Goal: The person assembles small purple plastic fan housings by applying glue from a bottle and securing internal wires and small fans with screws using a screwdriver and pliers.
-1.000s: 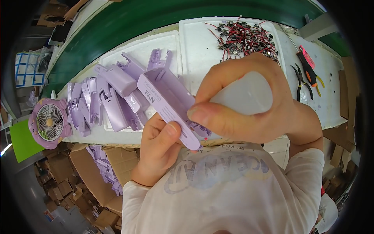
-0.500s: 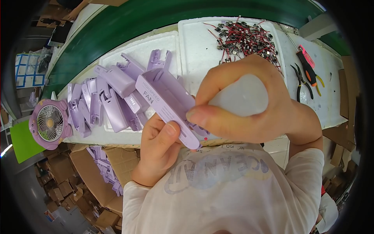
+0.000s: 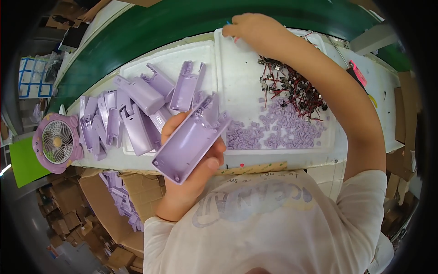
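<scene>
One white worktable (image 3: 387, 119) bears two foam trays (image 3: 237, 86). By its near edge, the left hand (image 3: 197, 172) clasps a lilac plastic housing half (image 3: 185, 147), hollow up. The right hand (image 3: 252, 31) curls its fingers at the far tray edge; whether gripping, I can't tell. Seemingly a fetching step, calling next for a steady housing.

R hand (image 3: 253, 31) moved fwd, shell (image 3: 189, 145) turned

By the white tabletop (image 3: 389, 114), a left tray (image 3: 178, 57) and a right tray (image 3: 237, 91) are carried side by side. To their left, purple casings (image 3: 93, 130) are heaped directly on it; at the right, a pink tool (image 3: 358, 73) and a yellow handle (image 3: 373, 101) are laid, partly hidden.
</scene>
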Action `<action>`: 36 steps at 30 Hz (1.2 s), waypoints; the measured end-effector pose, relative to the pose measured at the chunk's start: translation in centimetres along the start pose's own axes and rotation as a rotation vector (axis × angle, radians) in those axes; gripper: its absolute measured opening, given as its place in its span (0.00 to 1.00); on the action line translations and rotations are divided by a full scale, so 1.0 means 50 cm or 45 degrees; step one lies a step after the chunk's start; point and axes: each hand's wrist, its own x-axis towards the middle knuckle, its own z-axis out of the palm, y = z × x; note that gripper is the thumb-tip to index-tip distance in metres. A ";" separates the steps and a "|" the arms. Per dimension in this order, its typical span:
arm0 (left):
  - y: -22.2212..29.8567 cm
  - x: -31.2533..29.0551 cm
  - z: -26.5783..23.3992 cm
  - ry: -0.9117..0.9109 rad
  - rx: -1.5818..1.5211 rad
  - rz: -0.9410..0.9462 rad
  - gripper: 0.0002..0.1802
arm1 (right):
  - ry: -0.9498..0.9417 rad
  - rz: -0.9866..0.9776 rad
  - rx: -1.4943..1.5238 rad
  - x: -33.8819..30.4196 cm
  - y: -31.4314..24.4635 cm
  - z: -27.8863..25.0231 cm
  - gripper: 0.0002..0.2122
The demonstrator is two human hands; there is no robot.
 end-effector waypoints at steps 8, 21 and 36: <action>0.011 -0.008 -0.022 0.001 -0.322 0.061 0.28 | -0.439 0.082 0.110 -0.051 -0.094 0.005 0.05; 0.002 -0.010 0.011 0.047 -0.080 0.039 0.31 | -0.625 -0.060 0.182 -0.168 -0.163 0.010 0.06; 0.004 -0.019 0.022 0.078 0.035 -0.102 0.50 | -0.496 0.095 0.319 -0.175 -0.170 0.017 0.06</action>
